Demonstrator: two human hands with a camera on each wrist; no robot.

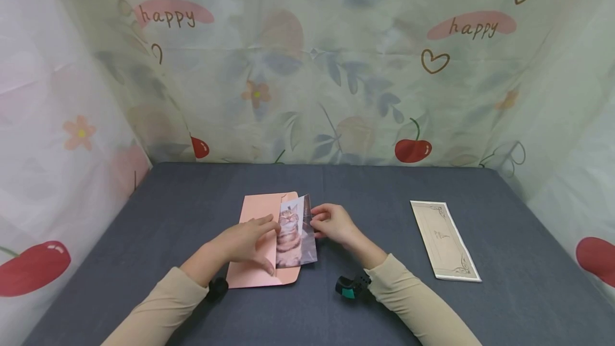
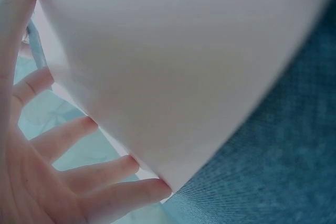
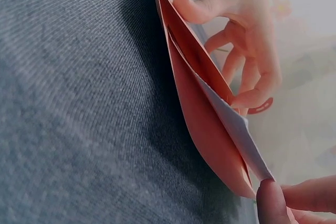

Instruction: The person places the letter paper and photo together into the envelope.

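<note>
A pink envelope (image 1: 254, 208) lies on the dark cloth, its mouth gaping to the right. Pictures stick partway out: a cat picture card (image 1: 290, 231) and, along its right side, a darker picture card (image 1: 308, 239). Spread across the envelope, my left hand (image 1: 247, 240) has its fingertips and thumb well apart, touching the edge of the mouth. In the right wrist view, the cards' pale edge (image 3: 231, 121) runs inside the opening. My right hand (image 1: 336, 223) pinches the outer edge of the cards between thumb and fingers; the cards' inner ends are hidden in the envelope.
A cream folded card or booklet with a scroll border (image 1: 443, 239) lies to the right on the dark tablecloth (image 1: 365, 186). A black wrist camera (image 1: 353, 286) hangs beneath the right wrist. A patterned curtain (image 1: 312, 89) stands behind the table.
</note>
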